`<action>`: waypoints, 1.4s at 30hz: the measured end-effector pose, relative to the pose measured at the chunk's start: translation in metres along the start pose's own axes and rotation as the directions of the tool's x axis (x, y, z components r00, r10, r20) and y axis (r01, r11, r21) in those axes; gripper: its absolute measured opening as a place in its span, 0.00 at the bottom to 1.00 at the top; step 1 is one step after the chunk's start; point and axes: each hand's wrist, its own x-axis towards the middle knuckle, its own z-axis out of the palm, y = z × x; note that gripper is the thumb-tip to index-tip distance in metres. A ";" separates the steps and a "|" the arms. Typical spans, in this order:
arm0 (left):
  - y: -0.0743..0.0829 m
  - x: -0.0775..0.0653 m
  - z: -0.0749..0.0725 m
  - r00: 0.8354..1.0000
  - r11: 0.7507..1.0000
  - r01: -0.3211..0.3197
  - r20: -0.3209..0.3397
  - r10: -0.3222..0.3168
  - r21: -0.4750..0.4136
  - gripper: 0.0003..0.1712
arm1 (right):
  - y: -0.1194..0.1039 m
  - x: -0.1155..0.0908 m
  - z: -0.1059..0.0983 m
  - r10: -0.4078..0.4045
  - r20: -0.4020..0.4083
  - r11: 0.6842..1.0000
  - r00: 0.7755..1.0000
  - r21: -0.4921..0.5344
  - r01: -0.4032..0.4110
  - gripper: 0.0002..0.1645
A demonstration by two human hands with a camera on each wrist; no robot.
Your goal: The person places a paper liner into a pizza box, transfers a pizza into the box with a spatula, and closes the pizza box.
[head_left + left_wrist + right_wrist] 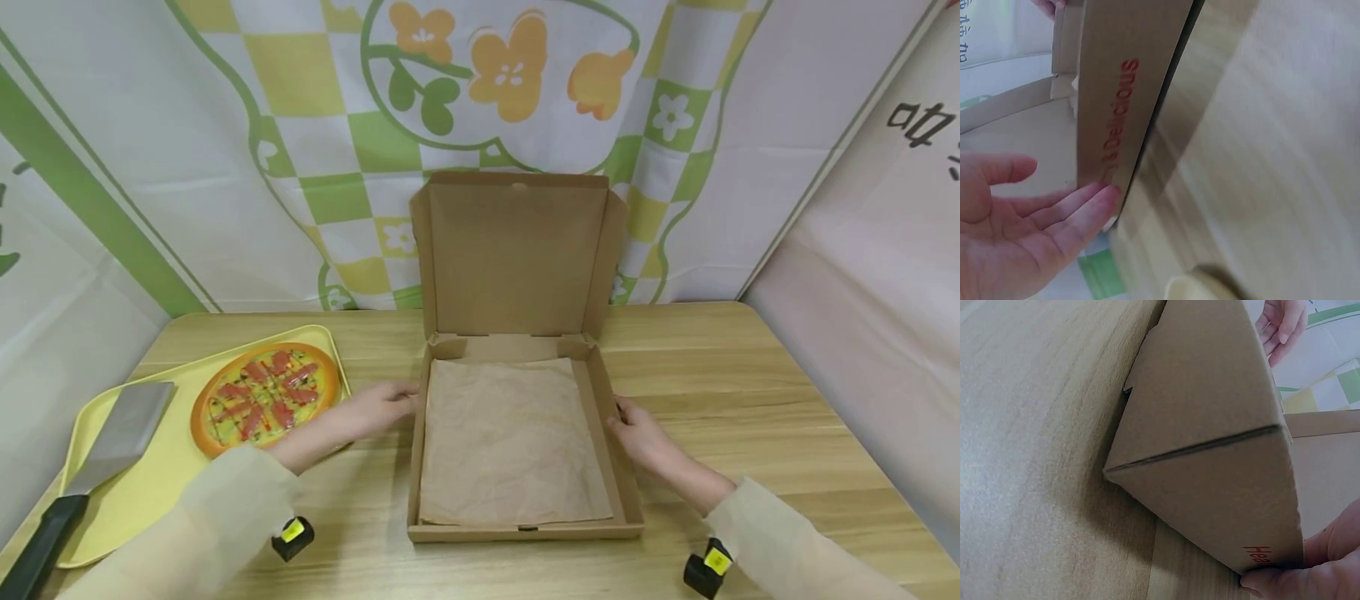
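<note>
Pizza box (pixel 480 533) of matte brown cardboard sits on the wood-grain table (pixel 720 392), lid raised, crinkled brown paper (pixel 510 442) lining its base. Red print reads "& Delicious" on the left wall and "Hea" on the right, the rest covered. The left hand (pixel 378 410) touches the left wall with straight fingers; the right hand (pixel 637 429) pinches the opposite wall. Leftward, a yellow tray (pixel 161 492) bears a round pizza (pixel 266 396) and a metal-bladed, black-handled spatula (pixel 123 437).

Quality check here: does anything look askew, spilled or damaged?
Slightly: the paper liner inside the open box is wrinkled and sits off-centre, leaving a bare strip on its right. I see no spill or damage.
</note>
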 end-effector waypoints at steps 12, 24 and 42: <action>-0.007 -0.013 -0.020 0.982 0.922 -0.186 0.088 0.165 0.339 0.16 | -0.002 0.000 0.000 0.004 -0.006 1.000 1.000 -0.015 -0.004 0.26; -0.025 -0.024 -0.033 0.990 0.870 -0.128 0.110 0.085 0.477 0.16 | 0.000 0.000 -0.001 -0.005 0.017 1.000 1.000 -0.008 0.005 0.26; -0.048 -0.054 -0.070 0.990 0.851 -0.110 -0.015 0.137 0.513 0.03 | -0.001 0.000 0.000 -0.015 0.000 1.000 1.000 0.000 0.015 0.25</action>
